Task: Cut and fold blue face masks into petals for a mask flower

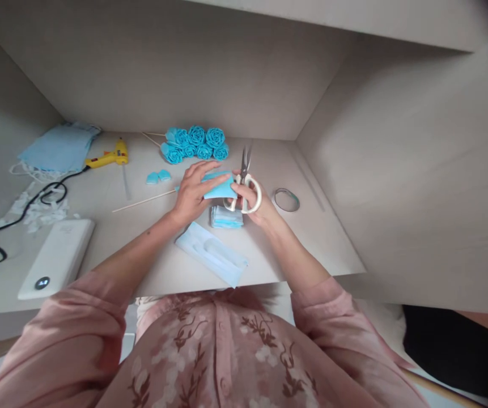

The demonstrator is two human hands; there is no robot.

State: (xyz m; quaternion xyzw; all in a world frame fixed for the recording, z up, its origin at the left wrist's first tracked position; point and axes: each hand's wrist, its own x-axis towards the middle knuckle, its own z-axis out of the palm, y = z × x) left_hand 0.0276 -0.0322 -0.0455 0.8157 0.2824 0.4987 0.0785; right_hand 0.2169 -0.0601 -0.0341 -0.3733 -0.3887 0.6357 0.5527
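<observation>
My left hand (192,194) has its fingers closed over a small light-blue piece of face-mask fabric (221,189). My right hand (261,208) holds white-handled scissors (253,195), blades pointing away from me and slightly apart; its thumb touches the fabric's right edge. Just below the hands lies a stack of cut blue-and-white fabric pieces (226,218). Closer to me, a pale blue mask strip (212,254) lies flat. A thin wooden stick (144,202) with a blue tip extends leftward from beside my left hand; whether the hand touches it I cannot tell.
Several blue fabric roses (196,143) on sticks lie at the back. Two small blue pieces (158,177) sit left of centre. A yellow glue gun (110,157), its black cable, face masks (59,148), white scraps (48,209) and a power bank (59,255) occupy the left. A tape roll (286,200) lies right.
</observation>
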